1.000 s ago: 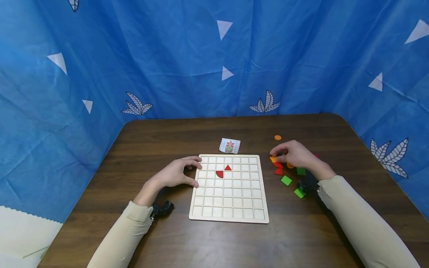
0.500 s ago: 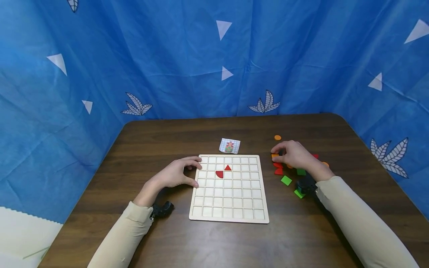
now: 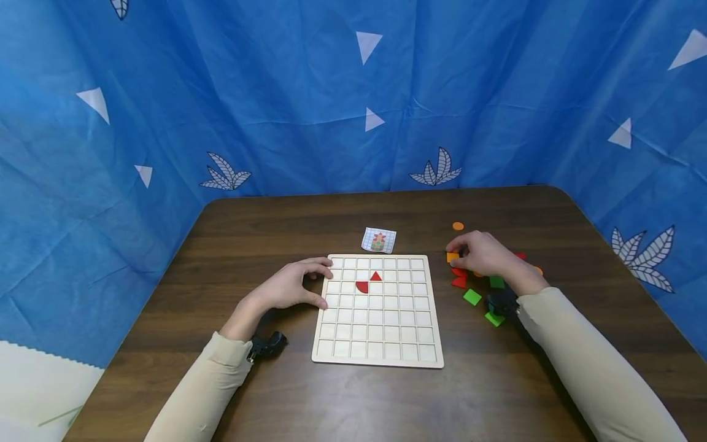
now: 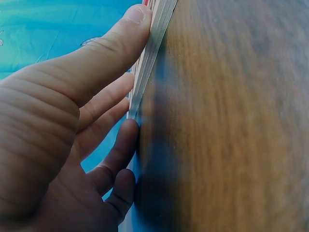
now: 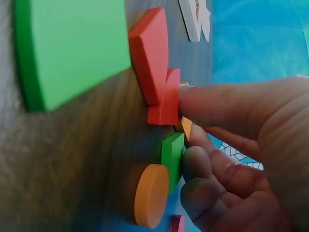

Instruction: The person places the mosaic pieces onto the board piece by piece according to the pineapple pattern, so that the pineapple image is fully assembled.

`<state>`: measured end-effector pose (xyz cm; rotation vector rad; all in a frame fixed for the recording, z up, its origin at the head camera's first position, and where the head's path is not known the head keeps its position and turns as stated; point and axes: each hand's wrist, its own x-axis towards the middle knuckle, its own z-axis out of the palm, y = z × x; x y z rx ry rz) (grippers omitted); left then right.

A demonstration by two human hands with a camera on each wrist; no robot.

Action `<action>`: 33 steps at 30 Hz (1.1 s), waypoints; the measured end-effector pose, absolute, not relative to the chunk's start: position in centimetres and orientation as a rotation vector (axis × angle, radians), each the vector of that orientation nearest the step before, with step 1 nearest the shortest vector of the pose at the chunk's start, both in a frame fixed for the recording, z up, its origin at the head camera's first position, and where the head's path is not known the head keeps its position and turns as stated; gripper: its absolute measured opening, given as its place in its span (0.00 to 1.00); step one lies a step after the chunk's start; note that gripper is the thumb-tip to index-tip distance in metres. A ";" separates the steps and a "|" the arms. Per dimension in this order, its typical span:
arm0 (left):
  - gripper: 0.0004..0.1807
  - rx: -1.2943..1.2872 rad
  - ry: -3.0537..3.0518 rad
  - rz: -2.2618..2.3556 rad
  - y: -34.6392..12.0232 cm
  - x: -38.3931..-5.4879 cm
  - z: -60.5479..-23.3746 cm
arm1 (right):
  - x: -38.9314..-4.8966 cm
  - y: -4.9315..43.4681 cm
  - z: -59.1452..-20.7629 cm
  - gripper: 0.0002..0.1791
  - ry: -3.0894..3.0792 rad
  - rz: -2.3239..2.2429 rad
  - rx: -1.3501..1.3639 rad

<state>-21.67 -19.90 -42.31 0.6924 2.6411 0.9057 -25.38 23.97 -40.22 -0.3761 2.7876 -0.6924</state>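
Note:
My left hand (image 3: 291, 285) rests at the left edge of a white gridded board (image 3: 375, 350), thumb and fingertips touching its rim in the left wrist view. On the board lie a red triangle (image 3: 375, 277) and a red quarter-circle (image 3: 362, 286). To the right of the board, my right hand (image 3: 482, 253) pinches an orange square (image 3: 452, 257) between thumb and fingers, low over the table. Just below it are red pieces (image 3: 459, 282); in the right wrist view a red piece (image 5: 150, 53) overlaps another. Green pieces (image 3: 472, 297) lie nearer the wrist.
A small picture card (image 3: 378, 240) showing a coloured grid pattern lies behind the board. An orange disc (image 3: 458, 226) sits beyond my right hand, and more pieces are partly hidden under it. Blue curtain (image 3: 309, 92) hangs round the back and sides of the brown table (image 3: 265, 227).
The orange square has turned from slanted to nearly straight in my right fingers and shifted slightly right. My left hand and the board have stayed where they were.

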 end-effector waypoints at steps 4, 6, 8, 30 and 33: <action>0.30 0.688 2.645 0.895 -19.9 -21.6 -42.4 | -25.5 23.6 -40.4 0.19 2.818 -0.634 -0.429; 0.30 0.687 2.646 0.894 -19.9 -21.5 -42.5 | -25.5 23.6 -40.7 0.19 2.828 -0.627 -0.447; 0.30 0.687 2.648 0.891 -19.8 -21.5 -42.5 | -25.6 23.6 -40.9 0.19 2.834 -0.620 -0.447; 0.29 0.683 2.655 0.879 -19.9 -21.6 -42.4 | -23.1 20.5 -39.8 0.17 2.852 -1.068 -0.558; 0.29 0.688 2.655 0.879 -19.8 -21.6 -42.3 | -22.8 19.7 -40.0 0.16 2.875 -1.070 -0.573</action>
